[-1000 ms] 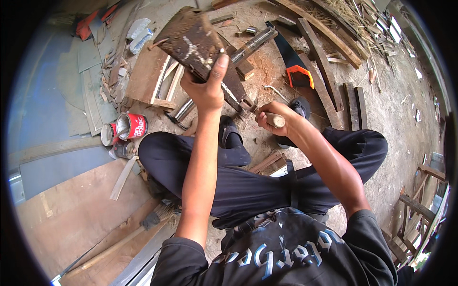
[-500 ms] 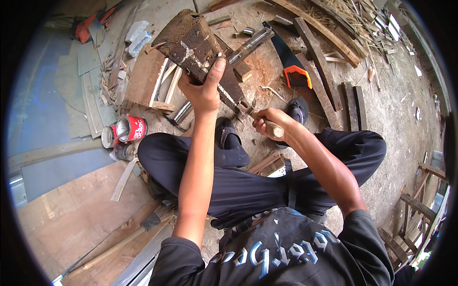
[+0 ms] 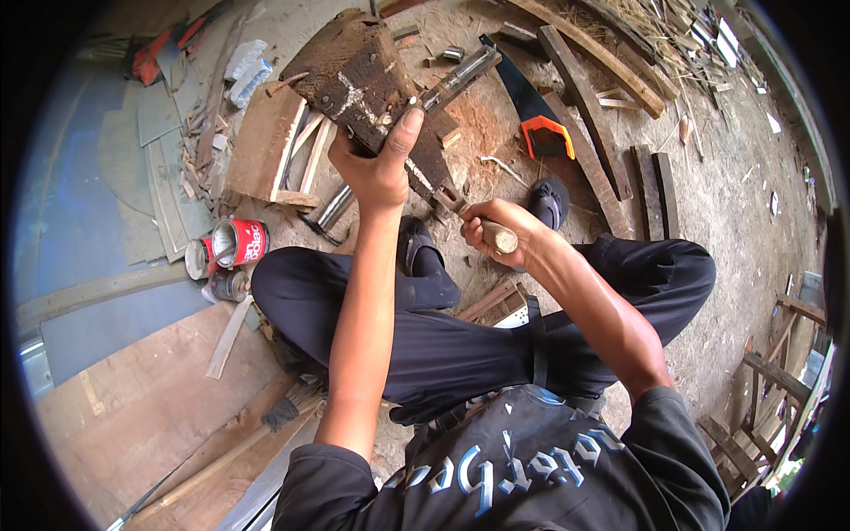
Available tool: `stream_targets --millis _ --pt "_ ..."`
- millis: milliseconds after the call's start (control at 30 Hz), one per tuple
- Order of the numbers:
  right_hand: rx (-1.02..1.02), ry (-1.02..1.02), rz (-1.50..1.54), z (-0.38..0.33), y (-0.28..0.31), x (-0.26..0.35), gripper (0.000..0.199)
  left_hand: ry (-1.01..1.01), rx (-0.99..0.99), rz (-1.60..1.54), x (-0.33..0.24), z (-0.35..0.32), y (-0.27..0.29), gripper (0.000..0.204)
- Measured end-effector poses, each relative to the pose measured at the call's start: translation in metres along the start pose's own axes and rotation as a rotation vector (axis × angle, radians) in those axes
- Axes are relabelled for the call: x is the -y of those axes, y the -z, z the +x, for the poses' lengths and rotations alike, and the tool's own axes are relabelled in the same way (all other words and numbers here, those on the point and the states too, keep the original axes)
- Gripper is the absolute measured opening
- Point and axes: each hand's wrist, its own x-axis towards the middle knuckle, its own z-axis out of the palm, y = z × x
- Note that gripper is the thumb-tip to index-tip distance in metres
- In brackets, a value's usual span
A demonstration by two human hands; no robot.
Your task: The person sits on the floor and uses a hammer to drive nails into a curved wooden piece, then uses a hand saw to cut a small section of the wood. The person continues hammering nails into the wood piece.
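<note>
My left hand [image 3: 379,168] grips a dark, weathered wood block [image 3: 361,96] from below, its thumb up along the near face. White paint streaks the block, and a rusty nail [image 3: 285,84] sticks out of its left side. My right hand [image 3: 506,228] is closed round the wooden handle of a hammer [image 3: 500,239], whose butt end points back toward me. The hammer's metal head [image 3: 447,200] meets the block's narrow lower end; how exactly it bites there is hard to make out. Behind the block, a metal-faced bar [image 3: 460,78] slants across the floor.
A handsaw [image 3: 547,139] with an orange-and-black handle lies beyond my right foot, beside several timber lengths [image 3: 584,111]. Left of my knee stand red paint cans [image 3: 241,242]. A wooden box-like piece [image 3: 266,159] sits near the block. Wood scraps and a rack [image 3: 770,380] are at right.
Both hands keep their holds. The hammer's handle end has moved slightly left and up, while the block has barely shifted.
</note>
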Motion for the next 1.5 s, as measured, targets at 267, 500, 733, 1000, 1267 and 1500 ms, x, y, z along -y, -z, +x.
stream_targets --millis 267,500,733,1000,1267,1500 --pt "0.038 0.003 -0.344 0.009 0.019 -0.009 0.011 -0.036 -0.029 0.018 0.005 0.007 0.004 0.035" --pt "-0.111 -0.002 -0.772 0.016 0.018 0.003 0.02 -0.028 -0.035 0.013 0.005 0.012 -0.001 0.035" --pt "-0.11 -0.113 -0.689 0.022 0.014 0.008 0.017 0.019 0.005 -0.018 0.007 0.014 0.0 0.03" --pt "-0.026 -0.413 -0.461 0.022 0.013 0.038 0.013 0.051 0.015 -0.038 0.002 0.003 0.0 0.031" --pt "-0.005 -0.268 -0.6 0.021 0.008 0.023 0.012 0.046 -0.011 -0.014 0.001 0.0 0.018 0.043" --pt "-0.146 0.057 -0.9 0.012 0.015 -0.002 0.012 0.059 0.025 0.019 -0.001 -0.007 0.015 0.048"
